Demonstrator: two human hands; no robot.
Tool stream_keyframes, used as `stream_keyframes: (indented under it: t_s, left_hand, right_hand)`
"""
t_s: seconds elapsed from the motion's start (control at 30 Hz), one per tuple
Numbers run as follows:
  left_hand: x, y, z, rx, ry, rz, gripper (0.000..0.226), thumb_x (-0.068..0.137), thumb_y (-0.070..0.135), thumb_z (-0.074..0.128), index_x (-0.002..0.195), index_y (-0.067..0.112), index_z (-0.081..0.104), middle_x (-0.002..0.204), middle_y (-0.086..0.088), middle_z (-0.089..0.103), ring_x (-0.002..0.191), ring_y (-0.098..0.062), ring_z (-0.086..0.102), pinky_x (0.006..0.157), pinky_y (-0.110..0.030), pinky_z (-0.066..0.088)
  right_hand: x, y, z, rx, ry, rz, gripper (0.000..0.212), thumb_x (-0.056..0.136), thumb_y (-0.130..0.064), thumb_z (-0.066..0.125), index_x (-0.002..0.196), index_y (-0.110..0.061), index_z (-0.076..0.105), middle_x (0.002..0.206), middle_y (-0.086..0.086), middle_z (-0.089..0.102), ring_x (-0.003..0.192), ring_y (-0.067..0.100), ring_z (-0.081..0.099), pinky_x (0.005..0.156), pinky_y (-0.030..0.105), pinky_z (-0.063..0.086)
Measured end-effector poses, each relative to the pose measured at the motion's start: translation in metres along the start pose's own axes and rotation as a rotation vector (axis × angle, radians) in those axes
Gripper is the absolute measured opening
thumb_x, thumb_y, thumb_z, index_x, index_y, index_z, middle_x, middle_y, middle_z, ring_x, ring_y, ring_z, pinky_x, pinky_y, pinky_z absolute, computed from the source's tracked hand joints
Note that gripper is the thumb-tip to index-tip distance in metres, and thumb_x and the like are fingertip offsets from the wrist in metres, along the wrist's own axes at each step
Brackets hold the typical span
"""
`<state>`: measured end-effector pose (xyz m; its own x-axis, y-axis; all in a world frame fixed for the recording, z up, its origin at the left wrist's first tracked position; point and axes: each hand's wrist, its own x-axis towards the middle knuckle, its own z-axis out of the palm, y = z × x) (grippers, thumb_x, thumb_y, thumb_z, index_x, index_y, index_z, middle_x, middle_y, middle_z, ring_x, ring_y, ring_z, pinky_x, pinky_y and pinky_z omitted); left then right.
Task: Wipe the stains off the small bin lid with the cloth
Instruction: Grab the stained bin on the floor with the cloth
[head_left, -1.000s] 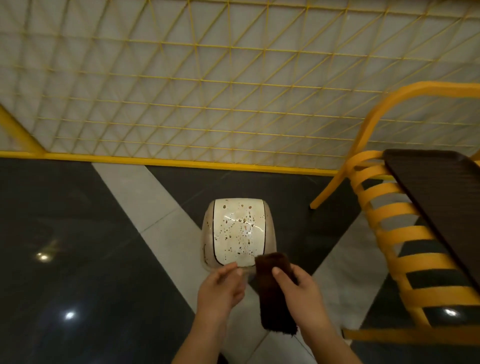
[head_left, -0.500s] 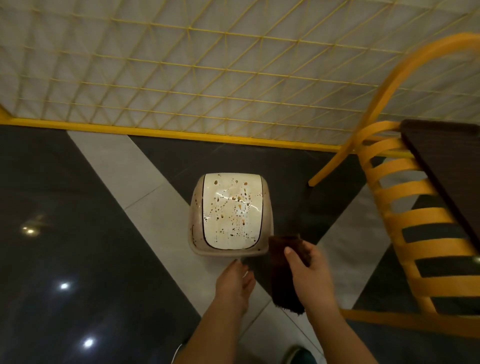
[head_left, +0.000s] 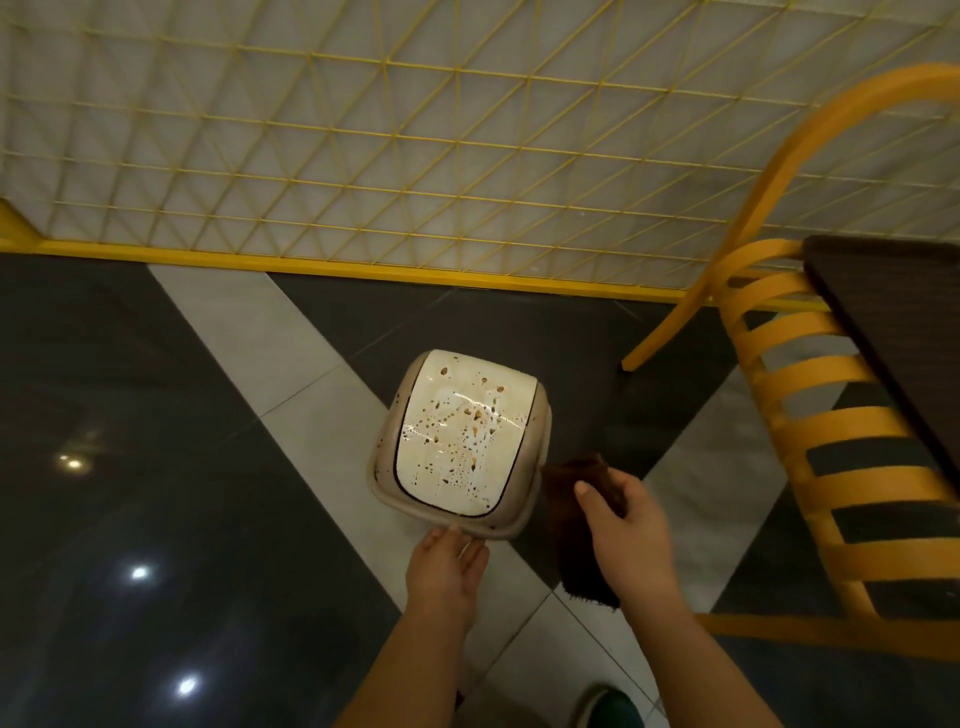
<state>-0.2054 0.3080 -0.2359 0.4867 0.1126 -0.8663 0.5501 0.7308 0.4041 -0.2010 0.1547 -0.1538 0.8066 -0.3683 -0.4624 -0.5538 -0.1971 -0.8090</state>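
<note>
A small beige bin stands on the floor, its glossy white lid (head_left: 460, 441) spattered with brown stains and drips. My left hand (head_left: 447, 569) reaches to the bin's near rim, fingertips touching or just under the edge. My right hand (head_left: 626, 525) is just right of the bin and grips a dark brown cloth (head_left: 582, 545), which hangs down from my fingers. The cloth's top edge sits beside the bin's right side, off the lid.
A yellow slatted chair (head_left: 852, 431) stands close on the right, with a dark table edge (head_left: 904, 332) above it. A white wall with a yellow wire grid (head_left: 415, 135) runs behind the bin. The floor is dark glossy tile with a pale stripe. A shoe tip (head_left: 610, 709) shows below.
The view has shifted and the bin now sits rotated and nearer the centre. My left hand has come up to the bin's near rim. My right hand still holds the cloth beside it.
</note>
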Motion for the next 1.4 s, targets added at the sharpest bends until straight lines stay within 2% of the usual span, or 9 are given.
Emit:
stream_keyframes:
  t_s: [0.17,0.4,0.7,0.8,0.9,1.0,1.13,1.23,1.4]
  left_hand:
    - [-0.013,0.018,-0.029,0.084,0.075,0.065,0.035,0.088,0.006,0.06,0.122,0.008,0.051,0.107,-0.017,0.065,0.094,-0.027,0.063,0.09,-0.039,0.049]
    - [-0.008,0.049,-0.047,0.306,0.156,0.167,0.034,0.086,0.003,0.061,0.119,0.01,0.055,0.088,-0.017,0.067,0.075,-0.026,0.065,0.076,-0.039,0.054]
    - [0.01,0.074,-0.042,0.375,0.13,0.283,0.038,0.092,0.01,0.053,0.129,0.017,0.055,0.114,-0.011,0.065,0.093,-0.023,0.064,0.07,-0.03,0.053]
    - [0.01,0.069,-0.048,0.287,0.174,0.223,0.04,0.093,0.011,0.05,0.133,0.014,0.047,0.117,-0.011,0.061,0.094,-0.022,0.062,0.082,-0.035,0.052]
    - [0.0,0.048,-0.056,0.246,0.25,0.06,0.028,0.095,0.012,0.044,0.121,0.005,0.052,0.09,-0.01,0.056,0.075,-0.017,0.053,0.066,-0.031,0.047]
    - [-0.023,0.017,-0.05,0.16,0.22,-0.084,0.041,0.094,0.007,0.042,0.134,-0.001,0.041,0.073,-0.009,0.043,0.061,-0.021,0.044,0.055,-0.031,0.047]
    - [-0.039,0.001,-0.028,0.025,0.139,-0.114,0.038,0.095,0.007,0.047,0.131,-0.002,0.043,0.098,-0.016,0.053,0.103,-0.03,0.053,0.103,-0.043,0.04]
    - [-0.031,0.005,-0.019,-0.066,0.099,-0.099,0.037,0.094,0.003,0.047,0.131,-0.004,0.043,0.125,-0.021,0.052,0.119,-0.031,0.05,0.107,-0.041,0.037]
    - [-0.026,0.004,-0.022,-0.109,0.108,-0.101,0.036,0.095,0.006,0.046,0.13,-0.005,0.044,0.128,-0.023,0.051,0.121,-0.031,0.049,0.105,-0.039,0.039]
  right_hand:
    - [-0.006,-0.002,-0.007,0.006,0.021,-0.007,0.031,0.093,-0.035,0.058,0.123,-0.032,0.054,0.107,-0.004,0.061,0.097,0.02,0.058,0.086,0.045,0.054]
    - [-0.013,0.0,-0.013,-0.07,0.023,-0.053,0.031,0.094,-0.034,0.058,0.124,-0.03,0.054,0.1,-0.009,0.061,0.09,0.014,0.059,0.07,0.032,0.053]
    - [-0.006,0.006,-0.014,-0.094,0.035,-0.037,0.032,0.093,-0.034,0.058,0.125,-0.03,0.054,0.104,-0.006,0.061,0.094,0.017,0.059,0.067,0.029,0.05]
    - [-0.004,0.005,-0.011,-0.074,0.041,-0.043,0.031,0.094,-0.033,0.058,0.124,-0.031,0.054,0.102,-0.008,0.06,0.094,0.016,0.059,0.072,0.033,0.052]
    - [-0.003,0.001,-0.008,-0.03,0.056,-0.053,0.03,0.094,-0.032,0.058,0.123,-0.033,0.053,0.101,-0.012,0.058,0.093,0.013,0.057,0.078,0.035,0.052]
    - [-0.008,-0.004,-0.005,-0.01,0.058,-0.05,0.041,0.095,-0.031,0.057,0.134,-0.034,0.047,0.106,-0.014,0.053,0.101,0.017,0.056,0.085,0.042,0.055]
    - [-0.011,-0.003,-0.003,-0.013,0.051,-0.061,0.044,0.094,-0.034,0.057,0.137,-0.034,0.047,0.111,-0.008,0.058,0.099,0.02,0.06,0.085,0.047,0.056]
    - [-0.009,-0.002,-0.007,-0.028,0.043,-0.051,0.037,0.095,-0.034,0.056,0.131,-0.032,0.051,0.103,-0.009,0.06,0.094,0.018,0.06,0.083,0.045,0.057]
    - [-0.005,0.001,-0.011,-0.016,0.055,-0.019,0.038,0.094,-0.035,0.056,0.132,-0.034,0.051,0.11,-0.006,0.06,0.098,0.02,0.06,0.085,0.047,0.056]
